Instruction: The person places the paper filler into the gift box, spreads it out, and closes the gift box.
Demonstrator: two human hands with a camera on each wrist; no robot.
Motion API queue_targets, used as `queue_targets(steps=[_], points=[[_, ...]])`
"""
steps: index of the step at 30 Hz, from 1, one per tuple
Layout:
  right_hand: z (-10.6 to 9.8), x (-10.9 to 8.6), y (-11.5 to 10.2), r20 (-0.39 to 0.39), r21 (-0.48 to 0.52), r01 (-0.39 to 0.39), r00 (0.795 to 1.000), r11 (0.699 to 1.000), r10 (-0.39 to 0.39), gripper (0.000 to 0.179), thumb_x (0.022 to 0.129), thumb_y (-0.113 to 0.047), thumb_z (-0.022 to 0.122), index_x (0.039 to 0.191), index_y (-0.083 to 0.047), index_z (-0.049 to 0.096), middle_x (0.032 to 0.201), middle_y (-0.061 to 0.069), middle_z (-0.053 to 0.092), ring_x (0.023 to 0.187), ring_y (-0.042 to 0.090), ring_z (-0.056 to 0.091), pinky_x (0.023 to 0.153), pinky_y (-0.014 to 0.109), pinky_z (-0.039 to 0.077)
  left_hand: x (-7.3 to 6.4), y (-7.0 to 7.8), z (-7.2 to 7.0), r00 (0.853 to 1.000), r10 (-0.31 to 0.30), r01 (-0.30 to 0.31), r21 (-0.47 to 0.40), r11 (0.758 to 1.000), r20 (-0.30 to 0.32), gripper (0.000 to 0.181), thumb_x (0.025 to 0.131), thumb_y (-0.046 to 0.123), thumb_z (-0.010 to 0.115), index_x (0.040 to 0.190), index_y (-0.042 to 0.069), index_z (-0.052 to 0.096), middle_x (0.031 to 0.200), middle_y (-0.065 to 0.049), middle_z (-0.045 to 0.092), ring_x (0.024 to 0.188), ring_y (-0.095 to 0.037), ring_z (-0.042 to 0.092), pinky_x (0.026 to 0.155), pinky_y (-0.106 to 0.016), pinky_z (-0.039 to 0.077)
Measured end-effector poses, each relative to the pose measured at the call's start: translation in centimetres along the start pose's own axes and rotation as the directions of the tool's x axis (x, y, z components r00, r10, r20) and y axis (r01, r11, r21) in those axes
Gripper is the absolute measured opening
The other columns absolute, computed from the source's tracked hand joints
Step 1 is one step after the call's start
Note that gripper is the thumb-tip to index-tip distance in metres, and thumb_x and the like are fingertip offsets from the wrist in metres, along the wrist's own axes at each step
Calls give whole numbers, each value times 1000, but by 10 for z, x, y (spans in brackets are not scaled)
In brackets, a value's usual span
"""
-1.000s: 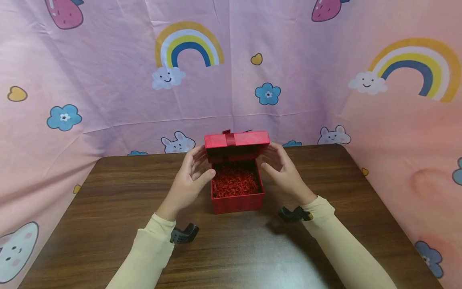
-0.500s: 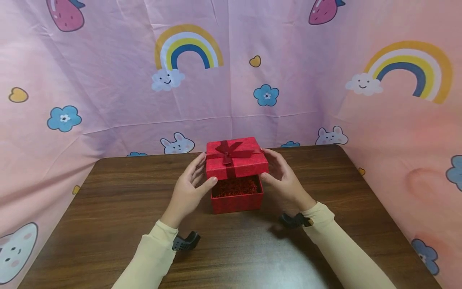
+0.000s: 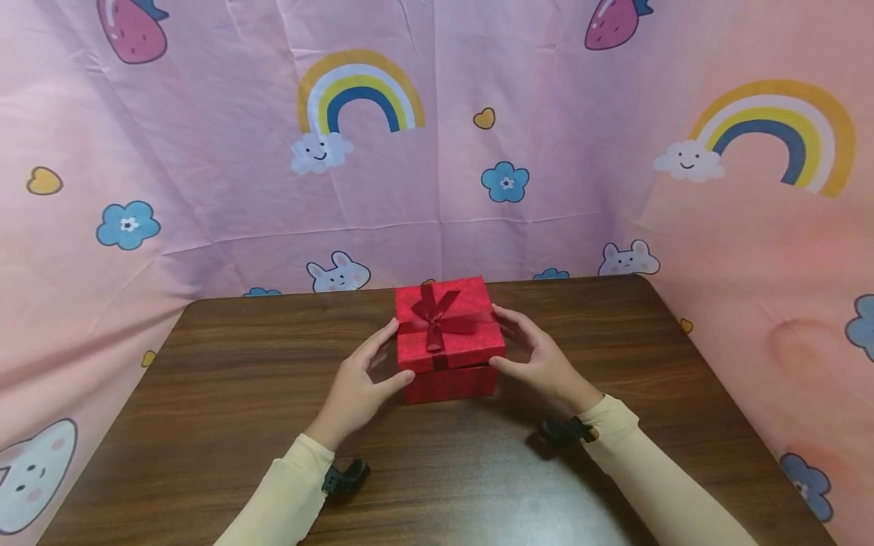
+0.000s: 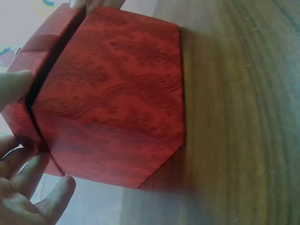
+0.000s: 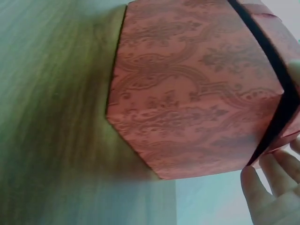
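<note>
A red gift box (image 3: pixel 451 385) with an embossed pattern stands on the table, and its lid (image 3: pixel 416 303), tied with a dark red ribbon bow (image 3: pixel 435 322), sits over its top. The lid tilts slightly; a dark gap shows along its edge in both wrist views. My left hand (image 3: pixel 358 390) grips the lid's left side, with the thumb (image 4: pixel 16 86) at the front corner and the fingers along the side. On the opposite side my right hand (image 3: pixel 546 364) holds the lid the same way, its fingers (image 5: pixel 276 173) against the side. The box's inside is hidden.
The brown wooden table (image 3: pixel 259 364) spreads around the box. Behind it and to both sides hangs a pink patterned cloth (image 3: pixel 225 152) with rainbows, flowers and rabbits. A black wrist device (image 3: pixel 346 478) sits at the left cuff, another wrist device (image 3: pixel 567 431) at the right.
Both hands have lowered the lid from a steep tilt behind the box onto its top. The red shredded filling seen earlier is now covered. The box itself has stayed in place.
</note>
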State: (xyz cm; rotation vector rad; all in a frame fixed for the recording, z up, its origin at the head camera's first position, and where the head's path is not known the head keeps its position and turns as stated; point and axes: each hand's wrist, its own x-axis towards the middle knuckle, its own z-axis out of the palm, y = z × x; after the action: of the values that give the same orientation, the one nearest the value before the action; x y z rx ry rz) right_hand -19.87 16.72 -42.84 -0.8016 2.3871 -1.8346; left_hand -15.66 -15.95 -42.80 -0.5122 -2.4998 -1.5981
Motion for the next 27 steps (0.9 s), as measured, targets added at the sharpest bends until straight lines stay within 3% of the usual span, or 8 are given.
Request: queue_targets(steps=[5,12,16,20,23,27], points=[[3,-3,9,-3,-10,0,1000,1000,-1,77,88,-14,83,154,-22,44,158,3,47,143,30,48,113,62,39,-1,-4,3,1000,-17,17,2,1000,4,81,89,32,83,159,24,42,164,5,40,144,-21,48,113,-38,45],[7,-6,23,34,-39,68,997,997,-67,75,84,-3,85,147,-9,46,157,12,46,140,38,50,108,58,45,-6,-14,7,999,-33,31,54,998,25,80,87,22,86,157,19,45,162,3,43,140,-24,53,110,-40,48],[7,-7,26,69,-19,57,996,998,-56,76,84,-2,84,148,-9,43,160,12,41,143,39,47,109,54,45,-8,-20,9,999,-11,10,32,999,33,80,88,20,85,157,16,45,163,1,41,140,-23,52,108,-38,49],[3,-6,23,89,3,28,996,1000,-28,71,89,-5,80,150,-12,44,159,10,43,141,39,49,109,55,46,-5,-21,6,1000,22,-22,-10,1000,19,69,93,20,80,154,13,48,158,-3,48,138,-25,54,106,-43,51],[0,-3,20,76,38,-6,997,999,3,61,96,-7,73,150,-10,45,156,12,47,140,38,50,111,55,45,0,-19,3,1000,-18,18,-76,997,2,60,98,23,73,151,11,49,152,-9,52,138,-29,54,106,-48,50],[-1,7,18,31,114,-83,996,990,80,56,102,-13,65,153,-7,42,155,15,47,143,35,46,112,45,46,11,-19,6,990,-142,141,-159,977,8,64,101,29,69,155,11,42,154,-13,49,142,-33,50,111,-54,45]])
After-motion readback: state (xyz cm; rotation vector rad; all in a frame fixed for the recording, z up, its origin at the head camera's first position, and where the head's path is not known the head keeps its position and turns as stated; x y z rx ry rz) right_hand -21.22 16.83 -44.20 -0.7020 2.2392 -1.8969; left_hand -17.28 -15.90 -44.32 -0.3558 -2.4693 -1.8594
